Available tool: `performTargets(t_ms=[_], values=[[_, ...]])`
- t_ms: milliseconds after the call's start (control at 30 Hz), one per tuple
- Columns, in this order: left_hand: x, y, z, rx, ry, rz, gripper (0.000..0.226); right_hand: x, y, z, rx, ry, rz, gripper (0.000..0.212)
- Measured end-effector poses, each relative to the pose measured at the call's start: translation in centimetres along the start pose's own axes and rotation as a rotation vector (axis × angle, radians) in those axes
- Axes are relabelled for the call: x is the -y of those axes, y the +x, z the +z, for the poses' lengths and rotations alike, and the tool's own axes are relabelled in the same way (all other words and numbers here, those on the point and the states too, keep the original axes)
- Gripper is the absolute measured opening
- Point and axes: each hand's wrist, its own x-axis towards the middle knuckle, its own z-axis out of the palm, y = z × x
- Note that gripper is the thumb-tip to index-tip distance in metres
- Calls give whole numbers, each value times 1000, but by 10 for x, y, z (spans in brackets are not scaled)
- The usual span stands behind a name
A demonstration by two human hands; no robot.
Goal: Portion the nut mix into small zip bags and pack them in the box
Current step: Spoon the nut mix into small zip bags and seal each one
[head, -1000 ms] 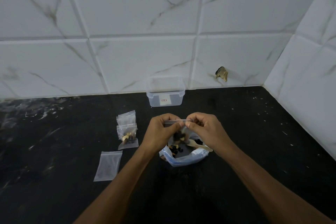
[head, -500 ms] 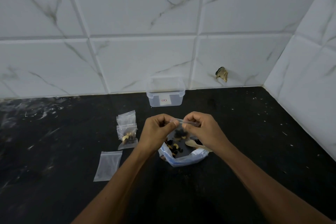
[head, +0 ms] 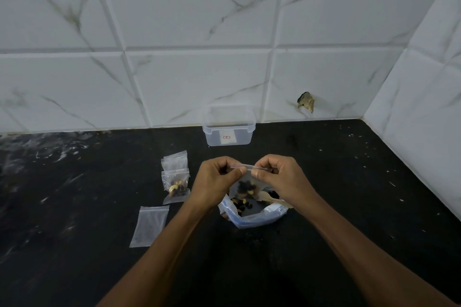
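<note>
Black counter [head: 99,269], both hands pinching zip bag [head: 245,184], box [head: 228,128] label unreadable

No text can be read anywhere. The clear plastic lidded box [head: 229,127] at the back of the black desk [head: 74,207] carries a small white label [head: 228,137] with a red mark, too small to make out.

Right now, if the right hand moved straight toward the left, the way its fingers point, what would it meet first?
Probably the left hand: the right hand pinches the same small zip bag at its top strip, and only a short stretch of that strip separates their fingertips.
</note>
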Motion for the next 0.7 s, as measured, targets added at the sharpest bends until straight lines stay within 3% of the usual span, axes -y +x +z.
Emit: performTargets(t_ms=[400,567,700], values=[[9,-11,-11,-55,-136,-6,10,0,-3,1,23,78,71,11],[9,-17,-12,-56,-171,-7,10,-3,-2,7,-12,-16,55,6],[7,-20,-12,-66,-218,-22,11,-1,-4,11,-3,83,113,6]])
